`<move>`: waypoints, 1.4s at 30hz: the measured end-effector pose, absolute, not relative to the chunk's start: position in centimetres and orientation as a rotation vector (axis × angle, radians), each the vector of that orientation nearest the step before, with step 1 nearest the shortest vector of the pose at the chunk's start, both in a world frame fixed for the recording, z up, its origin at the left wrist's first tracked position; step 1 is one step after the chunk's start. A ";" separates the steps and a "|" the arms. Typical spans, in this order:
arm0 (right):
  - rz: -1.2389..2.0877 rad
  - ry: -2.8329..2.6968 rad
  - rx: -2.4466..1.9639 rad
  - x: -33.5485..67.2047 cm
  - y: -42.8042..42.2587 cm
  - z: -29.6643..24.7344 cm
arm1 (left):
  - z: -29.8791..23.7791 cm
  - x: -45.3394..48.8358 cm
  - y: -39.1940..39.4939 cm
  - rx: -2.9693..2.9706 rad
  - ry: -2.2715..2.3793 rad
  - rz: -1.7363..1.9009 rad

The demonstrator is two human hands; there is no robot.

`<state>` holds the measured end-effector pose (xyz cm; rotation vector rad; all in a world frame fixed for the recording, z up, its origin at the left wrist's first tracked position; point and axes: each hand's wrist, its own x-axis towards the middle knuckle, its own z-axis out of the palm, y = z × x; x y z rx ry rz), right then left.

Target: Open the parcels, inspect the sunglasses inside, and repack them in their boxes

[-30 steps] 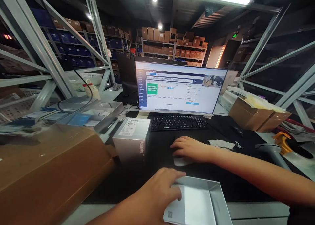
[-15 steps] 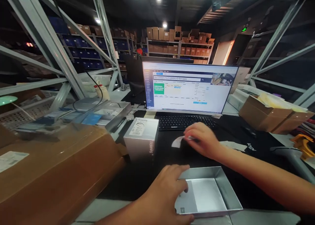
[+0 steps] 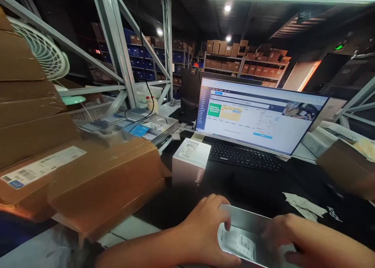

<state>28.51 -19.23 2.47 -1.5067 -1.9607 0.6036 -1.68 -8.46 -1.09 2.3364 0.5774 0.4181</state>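
A shallow silver box lid (image 3: 249,225) lies at the near edge of the black desk mat, a printed label showing on its near side. My left hand (image 3: 206,229) is curled round its left end, fingers closed on the rim. On its right end rests my right hand (image 3: 293,236), fingers bent over the lid and blurred. Just beyond stands a closed white and grey product box (image 3: 191,162).
A lit monitor (image 3: 258,115) and black keyboard (image 3: 243,156) stand behind the lid. Large brown cartons (image 3: 96,178) fill the left side below a white fan (image 3: 43,49). Crumpled paper (image 3: 303,205) lies on the mat at right. Another carton (image 3: 348,166) sits far right.
My right hand came off the mouse area and moved down onto the silver lid. The view swung left, and the lid now shows its labelled side.
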 end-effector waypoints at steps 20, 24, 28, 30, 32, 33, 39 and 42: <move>0.190 -1.170 -2.014 37.2 -16.2 -5.2 | -1.6 1.8 -6.1 2.435 0.809 0.571; 0.489 -0.850 -1.552 40.0 -18.0 -4.1 | -1.2 4.7 -4.7 2.514 0.832 0.575; 0.683 -0.827 -1.379 39.8 -19.1 -3.7 | -1.0 8.1 -2.9 2.519 0.853 0.626; 0.781 -0.857 -1.309 38.5 -19.0 -3.8 | -1.0 9.4 -2.3 2.515 0.857 0.677; 0.906 -0.892 -1.221 36.7 -18.6 -4.3 | -1.0 10.1 -2.1 2.518 0.848 0.744; 0.960 -0.910 -1.191 35.6 -18.3 -4.6 | -1.0 10.3 -2.4 2.513 0.814 0.786; 1.194 -1.036 -1.094 29.0 -17.6 -6.7 | -1.0 10.3 -6.8 1.770 0.202 0.725; 1.302 -1.177 -1.030 27.6 -17.5 -6.5 | -1.1 10.2 -8.1 1.455 0.335 0.668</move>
